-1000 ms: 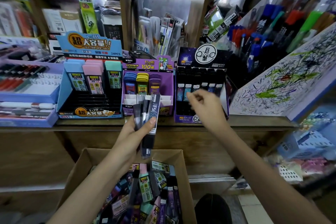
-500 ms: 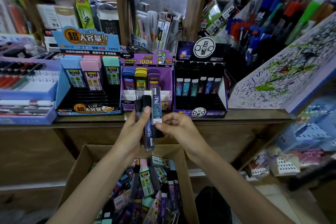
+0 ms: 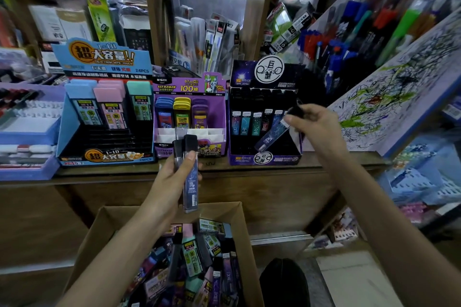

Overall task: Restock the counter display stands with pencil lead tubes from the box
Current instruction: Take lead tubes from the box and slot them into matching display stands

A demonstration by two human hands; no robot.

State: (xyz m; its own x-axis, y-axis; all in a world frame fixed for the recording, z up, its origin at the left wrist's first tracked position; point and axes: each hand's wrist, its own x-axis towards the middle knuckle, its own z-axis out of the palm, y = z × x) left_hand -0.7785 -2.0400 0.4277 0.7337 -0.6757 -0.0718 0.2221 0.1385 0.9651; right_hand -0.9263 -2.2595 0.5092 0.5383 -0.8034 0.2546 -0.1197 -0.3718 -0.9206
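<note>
Three display stands sit on the wooden counter: a blue stand (image 3: 74, 132), a purple stand (image 3: 159, 142) and a dark constellation stand (image 3: 264, 159). My left hand (image 3: 172, 179) grips two dark lead tubes (image 3: 190, 182) upright in front of the purple stand. My right hand (image 3: 316, 127) pinches one dark blue tube (image 3: 273, 132) by its black cap, tilted over the right side of the dark stand. Below, the cardboard box (image 3: 99, 229) is full of several mixed lead tubes.
A scribbled test pad (image 3: 389, 99) leans to the right of the dark stand. Pen racks (image 3: 349, 40) rise behind it. A blue tray of pens (image 3: 27, 137) lies at the left. A dark round object (image 3: 282, 281) sits on the floor beside the box.
My right hand took one tube from the bundle in my left hand and carried it up and right to the dark stand. The left hand holds fewer tubes.
</note>
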